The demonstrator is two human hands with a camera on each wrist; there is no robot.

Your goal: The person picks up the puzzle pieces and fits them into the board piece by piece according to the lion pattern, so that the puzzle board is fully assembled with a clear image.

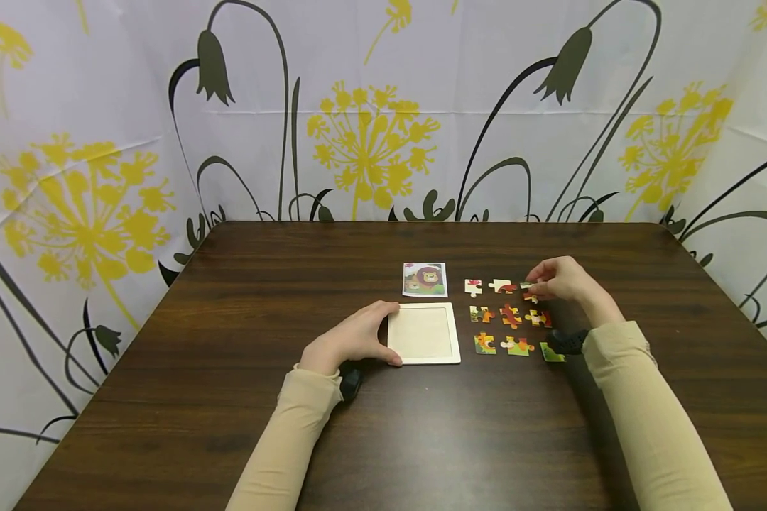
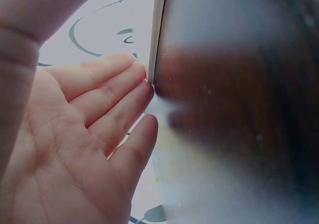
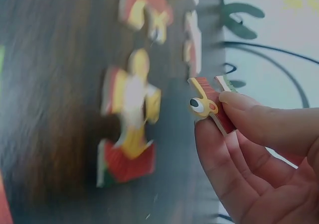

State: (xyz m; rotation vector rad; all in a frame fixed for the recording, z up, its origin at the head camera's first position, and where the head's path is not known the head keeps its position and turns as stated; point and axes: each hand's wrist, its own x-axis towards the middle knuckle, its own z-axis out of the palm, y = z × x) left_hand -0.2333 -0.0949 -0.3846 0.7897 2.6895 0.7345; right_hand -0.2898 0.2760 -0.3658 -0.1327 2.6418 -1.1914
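A puzzle piece (image 3: 205,102) with red, yellow and a black-and-white spot is pinched between the thumb and fingers of my right hand (image 1: 565,280), at the far right corner of the spread pieces. My left hand (image 1: 351,337) spans the left side of a pale wooden puzzle tray (image 1: 455,333), thumb by its near corner and fingers by its far corner. In the left wrist view those fingers (image 2: 119,117) are straight, their tips touching the tray's edge (image 2: 155,40). Only the plain base shows inside the tray.
Several loose pieces, among them a red one (image 1: 510,316) and a green one (image 1: 552,353), lie in rows right of the tray. Behind it is a lion picture card (image 1: 425,279). A patterned curtain (image 1: 371,92) hangs beyond the dark wooden table (image 1: 281,262).
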